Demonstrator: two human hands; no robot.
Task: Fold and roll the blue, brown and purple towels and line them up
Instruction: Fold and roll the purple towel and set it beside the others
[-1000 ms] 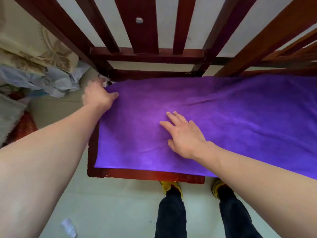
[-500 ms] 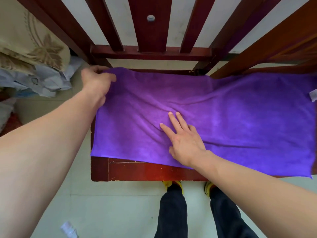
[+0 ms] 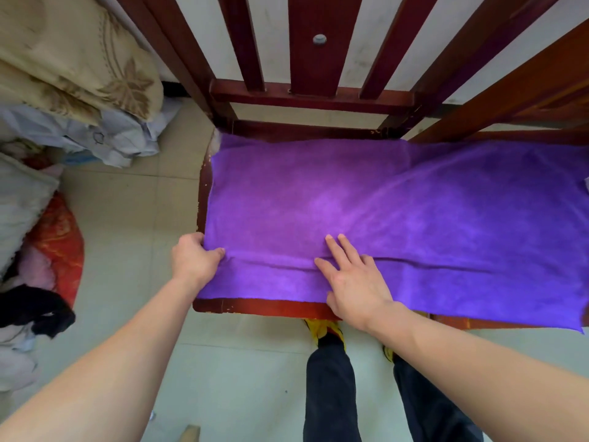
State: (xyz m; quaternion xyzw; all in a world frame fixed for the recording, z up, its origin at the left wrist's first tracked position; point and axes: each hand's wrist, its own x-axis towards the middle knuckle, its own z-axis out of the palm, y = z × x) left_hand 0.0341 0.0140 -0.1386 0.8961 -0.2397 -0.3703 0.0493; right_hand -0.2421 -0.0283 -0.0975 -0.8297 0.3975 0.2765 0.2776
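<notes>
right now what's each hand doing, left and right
Left hand: closed, pinching the left edge of the purple towel.
Right hand: open, pressed flat on the towel, holding nothing.

1. The purple towel (image 3: 366,218) lies spread out flat on a dark red wooden seat (image 3: 255,307)
2. It runs long from 9 o'clock to 3 o'clock
3. A soft fold line crosses it near its 6 o'clock edge
</notes>
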